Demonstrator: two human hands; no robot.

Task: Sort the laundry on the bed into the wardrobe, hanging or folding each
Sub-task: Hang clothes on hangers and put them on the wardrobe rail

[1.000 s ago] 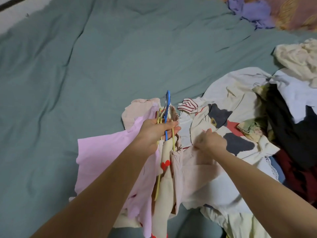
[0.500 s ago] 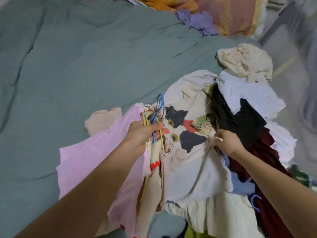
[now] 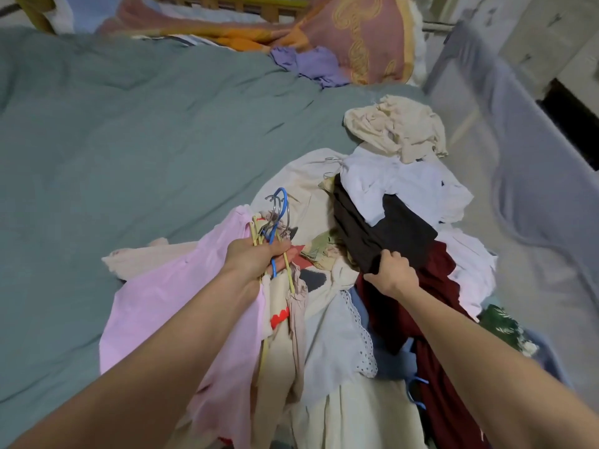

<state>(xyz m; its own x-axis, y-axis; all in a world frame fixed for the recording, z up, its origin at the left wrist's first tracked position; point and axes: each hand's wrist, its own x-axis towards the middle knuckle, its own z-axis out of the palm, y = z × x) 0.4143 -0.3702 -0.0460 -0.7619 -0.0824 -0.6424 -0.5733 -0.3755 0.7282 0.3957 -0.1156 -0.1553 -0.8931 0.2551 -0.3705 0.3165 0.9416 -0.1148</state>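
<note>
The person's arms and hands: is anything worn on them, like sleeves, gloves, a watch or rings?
Nothing that shows. Both forearms are bare along the whole length in view, with no sleeve edge visible. The left hand and the right hand wear no gloves, and neither wrist carries a watch or bracelet. No ring shows on the visible fingers, though several are partly hidden by cloth.

— What's in the bundle at centre frame?

— Several hangers (image 3: 275, 228), one blue, some yellow, some bare metal, hooks up, gripped together by the left hand (image 3: 256, 259). A pink garment (image 3: 181, 303) and cream pieces hang from them toward the lower edge.

— And right of centre?

— A heap: a black garment (image 3: 382, 234), its near edge pinched by the right hand (image 3: 393, 270), under a white shirt (image 3: 405, 186), with a crumpled cream cloth (image 3: 395, 128) above and a dark red garment (image 3: 421, 303) below.
</note>
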